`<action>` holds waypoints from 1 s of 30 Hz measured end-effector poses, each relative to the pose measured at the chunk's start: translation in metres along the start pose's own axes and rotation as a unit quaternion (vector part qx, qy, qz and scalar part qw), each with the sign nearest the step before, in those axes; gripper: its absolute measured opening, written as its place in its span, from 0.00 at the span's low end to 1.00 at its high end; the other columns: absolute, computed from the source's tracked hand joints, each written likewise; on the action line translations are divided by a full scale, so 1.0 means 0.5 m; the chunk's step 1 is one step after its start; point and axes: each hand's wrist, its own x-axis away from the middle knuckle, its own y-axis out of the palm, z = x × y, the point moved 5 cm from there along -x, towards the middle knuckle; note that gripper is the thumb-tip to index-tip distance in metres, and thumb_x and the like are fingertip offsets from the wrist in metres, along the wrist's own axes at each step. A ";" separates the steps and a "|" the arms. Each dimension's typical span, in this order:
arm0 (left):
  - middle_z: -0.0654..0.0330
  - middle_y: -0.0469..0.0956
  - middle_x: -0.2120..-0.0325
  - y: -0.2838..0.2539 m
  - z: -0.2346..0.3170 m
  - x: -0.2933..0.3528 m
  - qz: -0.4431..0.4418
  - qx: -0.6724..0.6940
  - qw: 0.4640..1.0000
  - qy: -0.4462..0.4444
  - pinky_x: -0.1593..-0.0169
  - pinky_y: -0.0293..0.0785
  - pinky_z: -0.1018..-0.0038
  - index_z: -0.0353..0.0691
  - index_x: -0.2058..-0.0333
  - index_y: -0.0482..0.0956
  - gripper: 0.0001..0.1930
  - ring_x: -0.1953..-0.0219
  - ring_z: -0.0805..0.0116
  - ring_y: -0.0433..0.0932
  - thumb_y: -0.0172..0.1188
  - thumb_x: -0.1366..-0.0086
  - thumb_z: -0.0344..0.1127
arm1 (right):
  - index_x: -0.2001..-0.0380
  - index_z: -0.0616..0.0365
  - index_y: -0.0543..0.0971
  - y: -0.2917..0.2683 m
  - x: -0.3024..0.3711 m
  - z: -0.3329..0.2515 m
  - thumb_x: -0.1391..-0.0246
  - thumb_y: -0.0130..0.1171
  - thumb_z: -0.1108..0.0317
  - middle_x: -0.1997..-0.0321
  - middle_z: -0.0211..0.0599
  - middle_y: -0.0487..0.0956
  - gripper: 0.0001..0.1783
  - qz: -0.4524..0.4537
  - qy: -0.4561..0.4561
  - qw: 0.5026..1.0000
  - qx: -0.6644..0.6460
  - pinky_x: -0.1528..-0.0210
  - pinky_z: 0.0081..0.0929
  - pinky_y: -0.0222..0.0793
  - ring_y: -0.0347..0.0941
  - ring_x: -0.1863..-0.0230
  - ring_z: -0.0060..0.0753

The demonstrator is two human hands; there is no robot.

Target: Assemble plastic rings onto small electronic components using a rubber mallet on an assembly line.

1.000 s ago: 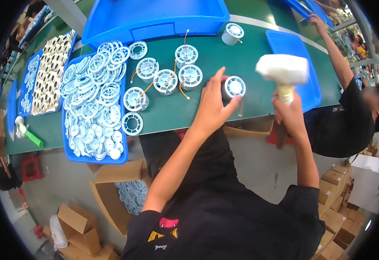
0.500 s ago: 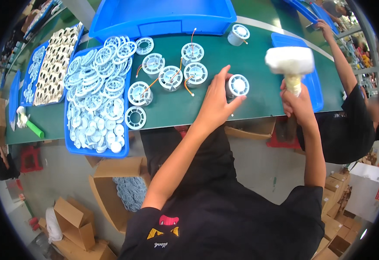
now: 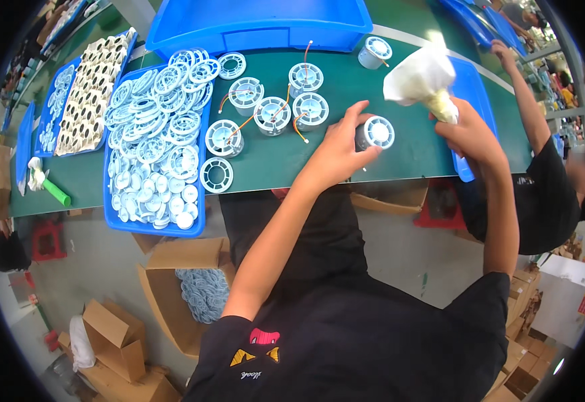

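Note:
On the near part of the green table, a light-blue round motor housing with a slotted top stands upright. My left hand is wrapped round its left side, thumb in front and fingers behind. My right hand grips a mallet whose white head looks wrapped in cloth or film; the head is raised above and to the right of the housing, apart from it. Left of my left hand, several similar housings with thin orange wires stand in a cluster. Loose slotted rings lie beside them.
A blue tray heaped with light-blue rings and discs is at left. At the back stands a large blue bin. Another blue tray lies behind my right hand. A green-handled tool rests far left. A co-worker's arm reaches in at right.
The mallet has tilted, its head shifting left and slightly up, and my right wrist has turned. My left hand stays round the housing. The whole view has shifted a little.

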 end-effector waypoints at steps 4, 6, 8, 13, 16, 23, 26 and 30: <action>0.48 0.73 0.33 -0.010 0.027 -0.014 -0.044 0.060 0.996 -0.042 0.31 0.67 0.64 0.33 0.26 0.52 0.47 0.33 0.55 0.73 0.70 0.35 0.40 | 0.57 0.59 0.76 0.041 -0.016 0.017 0.49 0.59 0.73 0.80 0.24 0.70 0.14 -0.043 0.049 0.997 -0.038 0.86 0.23 0.61 0.64 0.88 0.19; 0.48 0.73 0.33 -0.018 0.005 0.003 -0.014 0.018 1.000 0.003 0.30 0.65 0.64 0.32 0.26 0.54 0.46 0.32 0.54 0.72 0.70 0.33 0.43 | 0.56 0.59 0.77 0.039 -0.023 0.045 0.48 0.59 0.72 0.80 0.25 0.70 0.14 -0.049 0.058 0.996 -0.052 0.84 0.23 0.63 0.66 0.86 0.20; 0.47 0.73 0.32 -0.010 0.002 0.018 0.028 -0.023 0.999 0.022 0.29 0.64 0.63 0.31 0.27 0.58 0.40 0.30 0.53 0.70 0.66 0.28 0.46 | 0.55 0.59 0.77 0.048 -0.023 0.132 0.48 0.59 0.72 0.78 0.26 0.72 0.15 0.057 0.049 0.987 -0.143 0.82 0.21 0.65 0.68 0.83 0.19; 0.44 0.75 0.38 0.014 0.003 0.039 0.109 -0.080 0.987 0.087 0.32 0.67 0.62 0.30 0.34 0.68 0.24 0.35 0.48 0.74 0.55 0.23 0.35 | 0.55 0.67 0.78 0.087 -0.024 0.199 0.40 0.62 0.57 0.72 0.38 0.77 0.21 0.132 0.021 0.990 0.053 0.58 0.43 0.73 0.79 0.62 0.40; 0.42 0.74 0.40 0.012 0.006 0.069 0.139 -0.103 0.981 0.088 0.34 0.68 0.57 0.30 0.36 0.70 0.23 0.38 0.42 0.74 0.54 0.28 0.26 | 0.43 0.63 0.76 0.079 0.022 0.118 0.40 0.69 0.45 0.54 0.50 0.78 0.35 0.280 0.052 0.909 0.303 0.56 0.48 0.75 0.79 0.57 0.58; 0.44 0.78 0.45 0.022 0.009 0.053 0.133 -0.168 0.969 0.122 0.40 0.73 0.55 0.32 0.38 0.72 0.24 0.43 0.41 0.76 0.56 0.32 0.21 | 0.37 0.53 0.76 0.200 0.027 -0.039 0.44 0.73 0.59 0.42 0.48 0.76 0.32 0.136 -0.210 0.965 0.083 0.55 0.37 0.80 0.81 0.58 0.49; 0.42 0.77 0.44 0.015 0.017 0.055 0.104 -0.159 0.974 0.121 0.38 0.72 0.55 0.30 0.38 0.72 0.23 0.42 0.41 0.76 0.58 0.32 0.24 | 0.43 0.57 0.80 0.114 0.027 0.014 0.43 0.71 0.65 0.54 0.48 0.80 0.25 0.289 -0.155 0.945 -0.010 0.52 0.39 0.78 0.81 0.56 0.47; 0.41 0.73 0.38 0.025 -0.002 -0.012 0.186 -0.187 0.962 0.073 0.35 0.70 0.56 0.29 0.34 0.68 0.30 0.37 0.41 0.72 0.65 0.32 0.31 | 0.40 0.62 0.76 -0.098 0.031 0.205 0.37 0.67 0.59 0.46 0.53 0.77 0.27 0.551 -0.067 0.823 0.126 0.46 0.44 0.75 0.78 0.49 0.57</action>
